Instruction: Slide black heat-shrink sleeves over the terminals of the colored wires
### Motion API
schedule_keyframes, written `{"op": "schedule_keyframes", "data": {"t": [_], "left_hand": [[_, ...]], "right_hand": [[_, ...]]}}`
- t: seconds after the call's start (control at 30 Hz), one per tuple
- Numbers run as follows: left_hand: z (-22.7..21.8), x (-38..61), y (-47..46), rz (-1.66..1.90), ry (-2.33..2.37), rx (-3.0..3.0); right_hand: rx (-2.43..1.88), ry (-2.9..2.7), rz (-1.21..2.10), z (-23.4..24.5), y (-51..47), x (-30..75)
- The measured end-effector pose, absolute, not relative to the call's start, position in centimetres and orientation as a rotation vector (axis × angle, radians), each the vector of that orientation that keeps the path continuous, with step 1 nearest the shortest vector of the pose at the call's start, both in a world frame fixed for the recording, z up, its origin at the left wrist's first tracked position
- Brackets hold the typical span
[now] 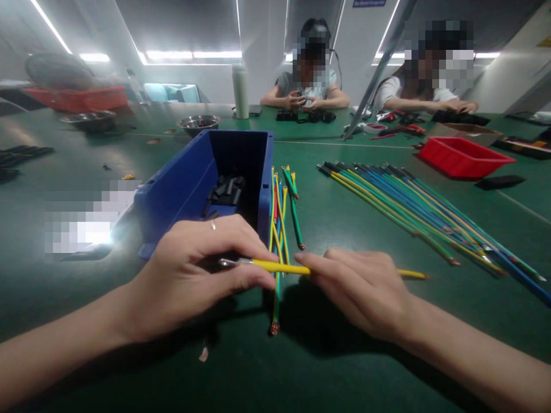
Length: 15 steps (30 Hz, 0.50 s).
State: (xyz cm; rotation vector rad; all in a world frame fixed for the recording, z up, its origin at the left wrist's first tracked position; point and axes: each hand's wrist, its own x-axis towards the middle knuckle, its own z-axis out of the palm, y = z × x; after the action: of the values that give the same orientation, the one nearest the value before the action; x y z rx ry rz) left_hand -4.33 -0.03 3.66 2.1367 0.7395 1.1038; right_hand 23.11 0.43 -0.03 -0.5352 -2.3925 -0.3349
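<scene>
My left hand [202,269] and my right hand [361,287] both pinch one yellow wire [282,267] held level just above the green table [336,355]. The wire's metal terminal end [228,263] sticks out under my left fingers; its other end [413,275] pokes past my right hand. A ring sits on my left hand. Right behind my left hand stands a blue bin [206,183] with black sleeve pieces [226,189] inside. A small bunch of yellow, green, blue and red wires [282,218] lies beside the bin, under the held wire.
A long bundle of several green, blue and yellow wires [430,212] lies at right. A red tray [462,156] stands beyond it. Two other people sit across the table handling black parts. A steel bowl [198,123], a tall bottle [240,90] and a red crate [81,98] are at the back.
</scene>
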Motion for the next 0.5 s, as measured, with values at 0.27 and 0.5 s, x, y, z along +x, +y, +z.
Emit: {"op": "schedule_keyframes", "data": {"t": [0.27, 0.5], "left_hand": [[4.3, -4.6, 0.1, 0.993, 0.705, 2.442], [5.1, -6.4, 0.6, 1.269, 1.317, 2.458]], "right_hand": [[-0.523, -2.368, -0.349, -0.5, 0.5, 23.2], [-0.562, -2.351, -0.372, -0.4, 0.6, 23.2]]}}
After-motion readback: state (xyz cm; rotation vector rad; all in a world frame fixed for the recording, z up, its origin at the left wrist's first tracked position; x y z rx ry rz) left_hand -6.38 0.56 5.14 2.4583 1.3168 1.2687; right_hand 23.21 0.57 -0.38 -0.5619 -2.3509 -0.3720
